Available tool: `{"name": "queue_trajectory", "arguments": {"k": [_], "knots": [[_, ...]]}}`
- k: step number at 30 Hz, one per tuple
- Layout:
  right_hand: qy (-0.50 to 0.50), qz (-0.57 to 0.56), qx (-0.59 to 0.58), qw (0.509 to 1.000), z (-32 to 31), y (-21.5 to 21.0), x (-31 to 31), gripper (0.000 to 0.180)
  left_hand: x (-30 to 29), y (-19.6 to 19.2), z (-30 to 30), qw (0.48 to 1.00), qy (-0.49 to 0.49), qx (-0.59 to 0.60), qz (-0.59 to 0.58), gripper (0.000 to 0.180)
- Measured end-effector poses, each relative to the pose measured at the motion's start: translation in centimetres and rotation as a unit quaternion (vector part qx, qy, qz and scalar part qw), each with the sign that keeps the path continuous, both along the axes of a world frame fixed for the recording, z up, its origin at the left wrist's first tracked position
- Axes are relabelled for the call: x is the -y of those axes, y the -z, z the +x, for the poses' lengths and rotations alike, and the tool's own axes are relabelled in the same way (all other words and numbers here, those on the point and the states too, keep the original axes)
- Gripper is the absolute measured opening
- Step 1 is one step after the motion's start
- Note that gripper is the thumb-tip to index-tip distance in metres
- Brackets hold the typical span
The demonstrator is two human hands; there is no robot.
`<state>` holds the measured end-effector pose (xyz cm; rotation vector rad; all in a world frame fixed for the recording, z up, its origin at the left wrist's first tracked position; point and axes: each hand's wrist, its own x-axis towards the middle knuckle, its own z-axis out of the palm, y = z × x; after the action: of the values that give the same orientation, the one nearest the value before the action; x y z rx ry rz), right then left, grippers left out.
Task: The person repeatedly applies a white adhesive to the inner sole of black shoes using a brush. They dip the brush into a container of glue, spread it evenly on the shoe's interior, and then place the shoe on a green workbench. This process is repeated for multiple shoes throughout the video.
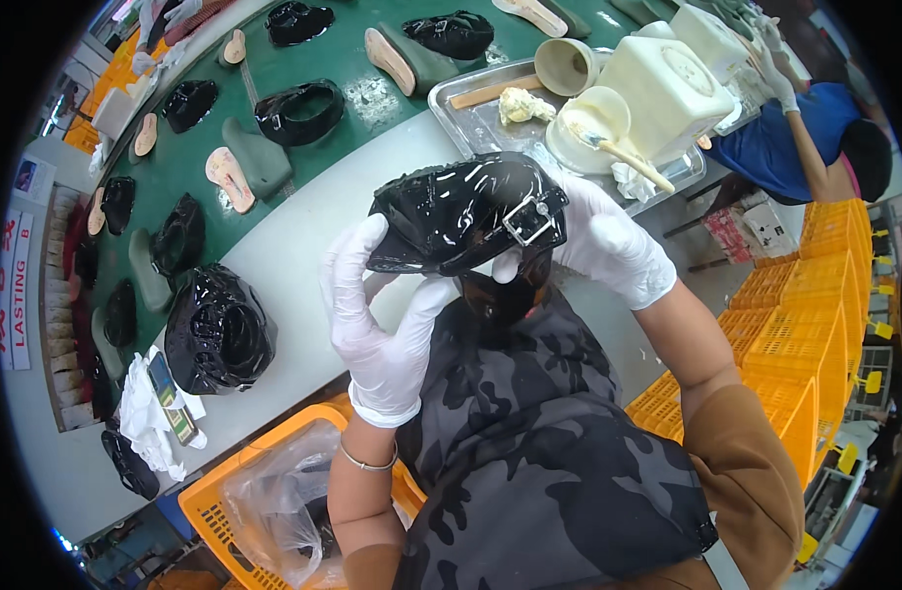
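A glossy black shoe upper (461, 211) with a strap and square metal buckle is held up in front of my body, above the light table edge. My left hand (377, 329), in a white glove, holds its left end, fingers at the outer edge and thumb below. My gloved right hand (608, 241) grips the buckle end, with a fingertip showing under the lower edge. Part of that hand is hidden behind the upper. A second shiny black piece (510, 290) hangs just beneath; whether it is joined to the upper I cannot tell.
Black uppers (301, 111), dark green shoe lasts (256, 157) and pale insoles (230, 180) lie on the green belt (357, 147). A metal tray (461, 123) holds glue pots and a brush (636, 162). Black uppers are piled at left (218, 329). Orange crates (210, 501) stand below and right; a co-worker (814, 138) sits far right.
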<state>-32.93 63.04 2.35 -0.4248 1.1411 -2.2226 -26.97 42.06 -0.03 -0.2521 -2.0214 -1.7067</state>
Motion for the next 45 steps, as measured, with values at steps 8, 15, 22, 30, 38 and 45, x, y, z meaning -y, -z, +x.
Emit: {"name": "queue_trajectory", "arguments": {"k": [8,15,22,30,38,45], "knots": [[-0.021,0.084,-0.030,0.996,0.1,0.7,-1.0,0.043,-1.1,0.3,-0.1,0.997,0.057,-0.051,-0.012,0.091],[-0.053,0.144,-0.025,0.988,1.6,0.4,-0.3,0.050,-1.9,0.1,-0.2,0.990,0.006,-0.064,-0.128,0.094],[-0.006,0.222,-0.020,0.975,3.1,-1.1,1.0,0.036,-3.3,0.9,-0.3,0.993,-0.006,-0.080,-0.082,0.080],[0.084,0.070,0.036,0.993,3.3,-0.4,1.5,0.032,-1.9,3.1,-0.9,0.950,-0.077,-0.054,-0.298,0.050],[0.041,-0.130,0.042,0.990,1.8,0.5,1.7,0.044,0.3,4.3,-2.7,0.990,-0.027,-0.058,-0.123,0.048],[0.017,0.010,-0.011,1.000,1.3,0.0,1.0,0.046,2.2,0.9,-2.2,0.947,-0.068,-0.029,-0.313,0.066]]}}
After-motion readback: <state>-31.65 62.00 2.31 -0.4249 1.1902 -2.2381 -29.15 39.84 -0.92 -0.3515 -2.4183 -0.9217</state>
